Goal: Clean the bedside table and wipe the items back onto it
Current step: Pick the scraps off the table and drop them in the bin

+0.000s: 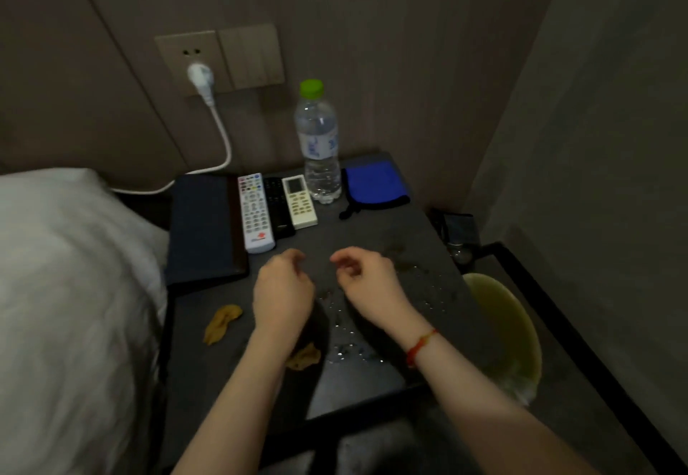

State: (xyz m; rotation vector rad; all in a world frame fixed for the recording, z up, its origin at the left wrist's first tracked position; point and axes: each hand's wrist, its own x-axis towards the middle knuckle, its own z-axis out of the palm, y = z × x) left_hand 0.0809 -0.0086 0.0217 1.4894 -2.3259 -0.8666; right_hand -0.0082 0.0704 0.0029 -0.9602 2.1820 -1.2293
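The dark bedside table (372, 378) carries a dark blue folder (203, 225), a white remote (255, 212), a black remote (277, 206), a cream remote (299, 201), a water bottle (318, 143) with a green cap and a blue pouch (374, 186). Two yellowish peel scraps lie near the front, one (221, 324) to the left and one (303, 357) partly under my left forearm. Water drops (346, 340) and a stain (394, 251) mark the top. My left hand (283, 288) and my right hand (366, 277) hover over the middle, fingers loosely curled, holding nothing.
A white pillow and bedding (67, 288) lie at the left. A white plug and cable (201, 78) hang from the wall socket behind. A yellow-green bin (510, 333) stands at the table's right side, beside a black frame (558, 311).
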